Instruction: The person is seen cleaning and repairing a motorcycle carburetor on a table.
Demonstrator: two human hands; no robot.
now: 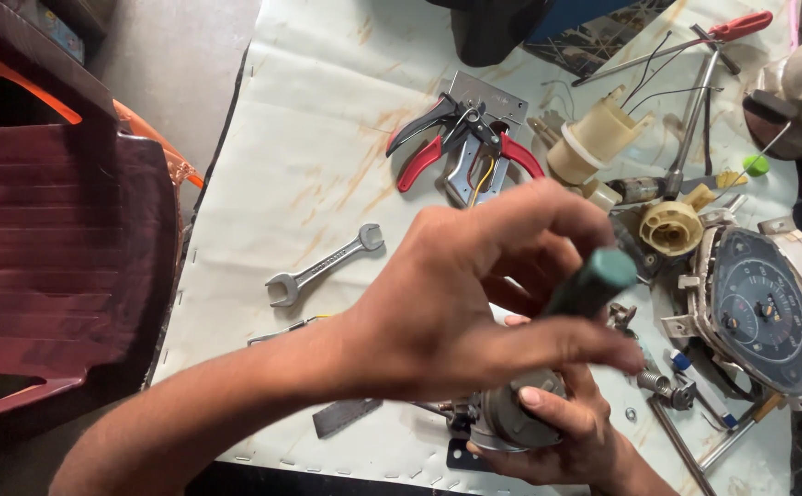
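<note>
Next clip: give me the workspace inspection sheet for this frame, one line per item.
Surface: stained pale sheet-covered table.
Job's things: green-handled tool, its tip hidden; round grey metal part.
Clutter: open-ended steel spanner, red-handled pliers, red-handled screwdriver, cream plastic housings, round dial gauge cluster.
Hands: left hand grips the tool handle; right hand cradles the grey part.
Cables: thin dark wires near the screwdriver.
Surroundings: maroon plastic chair at the table's left edge.
</note>
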